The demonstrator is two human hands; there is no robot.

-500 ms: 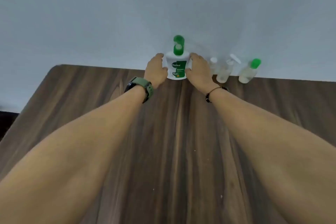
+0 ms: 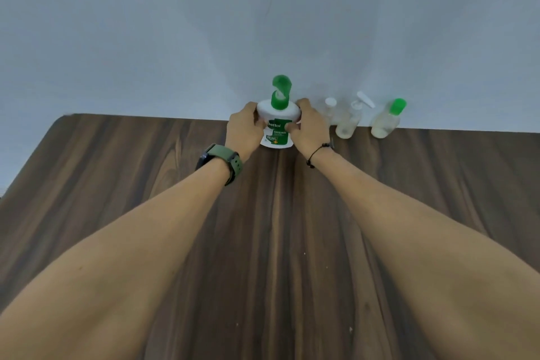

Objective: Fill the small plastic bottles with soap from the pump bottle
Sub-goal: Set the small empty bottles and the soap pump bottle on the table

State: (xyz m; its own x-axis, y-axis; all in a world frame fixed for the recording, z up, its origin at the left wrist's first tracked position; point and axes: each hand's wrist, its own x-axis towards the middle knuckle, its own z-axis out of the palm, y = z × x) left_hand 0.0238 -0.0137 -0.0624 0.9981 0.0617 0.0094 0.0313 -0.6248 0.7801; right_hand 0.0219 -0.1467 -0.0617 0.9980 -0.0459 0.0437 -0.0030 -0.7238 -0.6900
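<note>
A white pump bottle (image 2: 277, 131) with a green pump head and a green label stands upright at the far edge of the wooden table (image 2: 277, 242). My left hand (image 2: 244, 131) grips its left side and my right hand (image 2: 309, 131) grips its right side, thumb across the label. Three small clear plastic bottles stand to the right against the wall: one with a white cap (image 2: 330, 109), partly hidden behind my right hand, one with a flipped-open white cap (image 2: 349, 123), and one with a green cap (image 2: 385, 123).
A plain pale wall (image 2: 263, 23) rises directly behind the bottles. The table's rounded far-left corner (image 2: 62, 120) shows at the left. My left wrist carries a green-strapped watch (image 2: 222, 162).
Both hands have closed tighter round the pump bottle, and it has come slightly nearer to me. The small bottles have not moved.
</note>
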